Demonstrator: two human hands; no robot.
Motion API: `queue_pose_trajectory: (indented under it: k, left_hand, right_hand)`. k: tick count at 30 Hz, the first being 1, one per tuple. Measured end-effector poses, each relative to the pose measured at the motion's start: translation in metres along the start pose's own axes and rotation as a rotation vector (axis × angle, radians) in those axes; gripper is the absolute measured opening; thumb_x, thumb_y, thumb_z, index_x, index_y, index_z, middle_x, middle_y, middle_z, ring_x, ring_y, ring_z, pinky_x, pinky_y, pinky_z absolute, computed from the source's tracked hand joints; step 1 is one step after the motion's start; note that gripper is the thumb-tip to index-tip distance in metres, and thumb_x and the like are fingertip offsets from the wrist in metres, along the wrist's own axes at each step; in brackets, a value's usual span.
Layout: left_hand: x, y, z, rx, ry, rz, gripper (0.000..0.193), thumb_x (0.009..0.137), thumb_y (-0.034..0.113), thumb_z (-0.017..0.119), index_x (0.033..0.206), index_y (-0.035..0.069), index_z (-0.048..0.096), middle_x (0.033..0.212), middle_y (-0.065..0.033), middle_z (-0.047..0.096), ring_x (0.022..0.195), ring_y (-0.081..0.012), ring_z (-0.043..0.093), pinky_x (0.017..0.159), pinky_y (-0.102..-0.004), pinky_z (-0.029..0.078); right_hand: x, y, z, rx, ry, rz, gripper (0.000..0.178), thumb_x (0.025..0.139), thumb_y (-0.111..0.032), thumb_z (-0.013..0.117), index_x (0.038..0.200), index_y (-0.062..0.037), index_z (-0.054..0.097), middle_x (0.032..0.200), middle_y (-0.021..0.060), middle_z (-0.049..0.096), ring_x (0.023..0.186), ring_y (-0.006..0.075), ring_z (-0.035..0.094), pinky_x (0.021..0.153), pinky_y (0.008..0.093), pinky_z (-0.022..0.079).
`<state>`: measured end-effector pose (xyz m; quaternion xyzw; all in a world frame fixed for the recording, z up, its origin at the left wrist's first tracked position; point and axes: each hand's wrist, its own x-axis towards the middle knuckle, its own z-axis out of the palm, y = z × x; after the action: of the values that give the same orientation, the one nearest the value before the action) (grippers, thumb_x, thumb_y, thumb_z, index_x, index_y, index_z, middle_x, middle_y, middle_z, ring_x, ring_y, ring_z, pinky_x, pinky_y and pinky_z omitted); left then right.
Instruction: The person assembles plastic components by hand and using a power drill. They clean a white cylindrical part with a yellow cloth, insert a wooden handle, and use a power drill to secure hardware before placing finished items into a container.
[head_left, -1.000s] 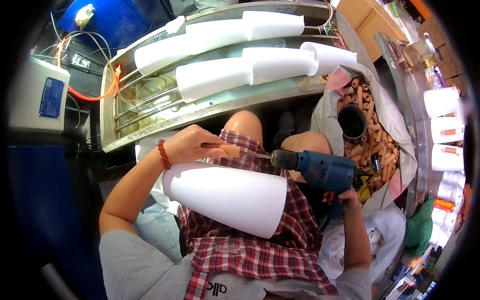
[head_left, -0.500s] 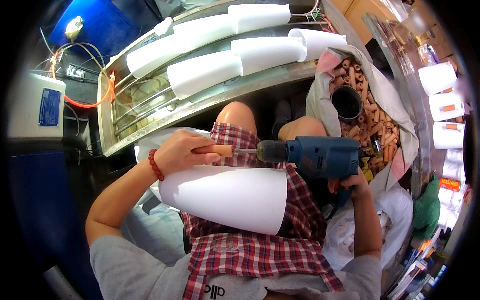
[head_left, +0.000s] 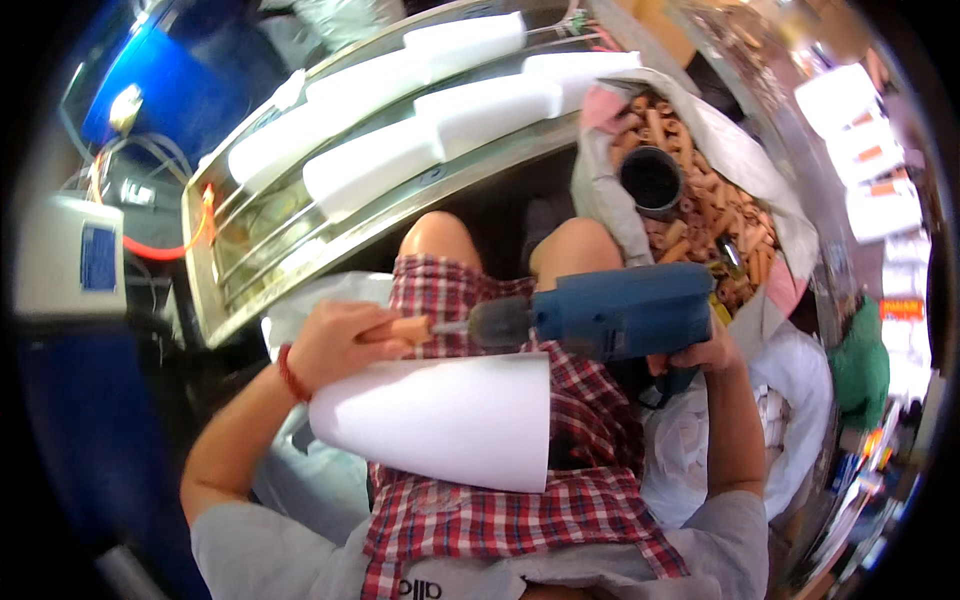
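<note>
My left hand pinches a short orange-brown tube above my lap. Level in my right hand lies a blue power drill, gripped by its handle, with its black chuck facing left. The thin metal bit runs from the chuck to the open end of the tube. How deep the bit sits inside is hidden. Across my thighs rests a large white tapered shell, its wide end to the right, just below the tube and drill. My left wrist and forearm are beside its narrow end.
Ahead, a metal-framed trough carries several white shells on rods. At the right stands a sack full of orange-brown tubes, with a black cup among them. A white plastic bag lies near my right forearm.
The surroundings have shifted left in the picture as the view moved. Both hands still hold the tube and drill, which sit slightly further left in view. The picture is now blurrier.
</note>
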<state>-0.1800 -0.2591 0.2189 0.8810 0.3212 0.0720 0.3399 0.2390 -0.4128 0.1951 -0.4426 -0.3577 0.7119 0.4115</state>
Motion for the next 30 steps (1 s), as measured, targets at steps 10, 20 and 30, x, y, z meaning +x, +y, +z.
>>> queue_pose_trajectory:
  k: [10,20,30]
  left_hand:
    - [-0.007,0.017,0.012,0.118,0.068,0.003,0.034,0.071,0.023,0.075,0.097,0.005,0.063,0.076,-0.0131,0.062,0.066,-0.0312,0.061,0.059,-0.0365,0.048]
    - [0.011,0.065,0.021,-0.042,-0.195,-0.095,0.040,0.076,0.039,0.073,0.066,0.003,0.059,0.052,-0.0099,0.053,0.045,-0.0227,0.052,0.046,-0.0329,0.040]
    - [0.027,0.072,0.007,-0.365,-0.286,-0.237,0.028,0.078,0.026,0.074,0.075,0.003,0.059,0.056,-0.0014,0.047,0.053,-0.0079,0.040,0.049,-0.0257,0.036]
  right_hand:
    - [-0.061,0.019,0.002,0.105,0.144,-0.135,0.051,0.058,-0.010,0.068,0.105,0.0070,0.058,0.088,0.0187,0.067,0.074,0.0230,0.066,0.059,0.0280,0.052]
    - [-0.064,-0.003,-0.057,0.404,0.862,-0.592,0.039,0.075,-0.020,0.056,0.106,0.0055,0.056,0.096,0.0164,0.064,0.080,0.0239,0.064,0.064,0.0289,0.051]
    - [-0.012,0.032,-0.195,0.568,0.990,-0.570,0.030,0.077,-0.018,0.063,0.099,0.0016,0.059,0.085,0.0117,0.065,0.068,0.0220,0.062,0.066,0.0309,0.053]
